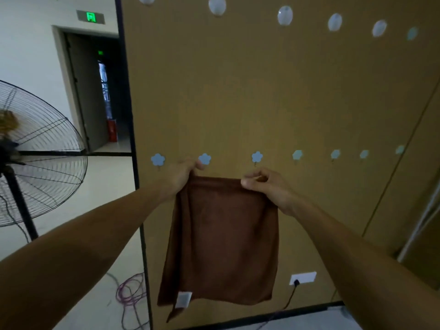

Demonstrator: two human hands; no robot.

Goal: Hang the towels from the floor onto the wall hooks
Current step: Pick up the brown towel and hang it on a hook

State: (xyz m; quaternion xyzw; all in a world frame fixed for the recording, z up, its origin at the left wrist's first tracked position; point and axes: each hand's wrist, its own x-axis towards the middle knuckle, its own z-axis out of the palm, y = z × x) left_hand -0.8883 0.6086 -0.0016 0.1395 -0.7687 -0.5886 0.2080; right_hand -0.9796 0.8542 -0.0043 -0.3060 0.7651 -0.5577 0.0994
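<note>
1. While both arms stretch straight out from the camera, the brown towel (221,239) hangs flat in front of the wooden wall panel (262,103). It is held up by its top edge between the two hands, off the floor and not yet on a hook.
2. It's soft, plush-looking cloth, roughly square, with a small white label (183,299) near the lower left corner (that corner droops into a point).
3. Left hand (181,177): wrist bent and fingers curled over the towel's top left corner, pinching it right beside a pale blue flower-shaped hook (204,158). Whether the fingertips touch the hook, I cannot tell.
4. Right hand (266,189): thumb and fingers bunched, pinching the top right corner. It sits just below the next flower hook (257,156), clear of it.
5. Flower hooks run in a row at hand height, and round, glossy, translucent hooks (285,15) line the top of the panel.
6. The panel is smooth tan wood grain with a dark strip down its left edge. A white socket (302,278) low down has a black plug in it.
7. Off to the left stands a big wire-cage fan (42,148) on a black stand, and pink cables (129,291) lie looped on the pale floor (102,186).
</note>
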